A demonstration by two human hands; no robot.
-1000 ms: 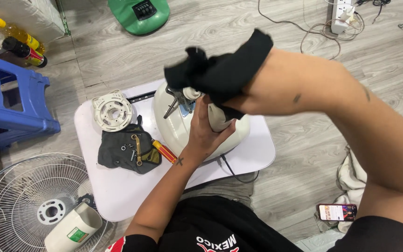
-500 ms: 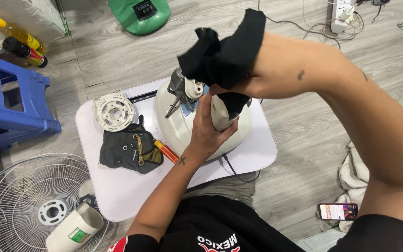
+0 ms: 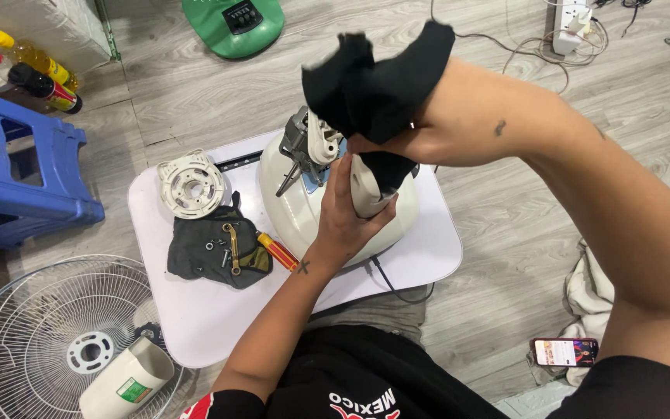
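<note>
Wiping is underway: right hand (image 3: 420, 140) is gripping a black cloth (image 3: 378, 81) above the fan motor (image 3: 312, 147), left hand (image 3: 347, 213) clasping its neck; steadying needed next.

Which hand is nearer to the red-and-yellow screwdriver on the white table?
Left. The left hand grips the fan body just right of the screwdriver. The right hand is raised higher, holding a black cloth over the motor, farther away.
</note>
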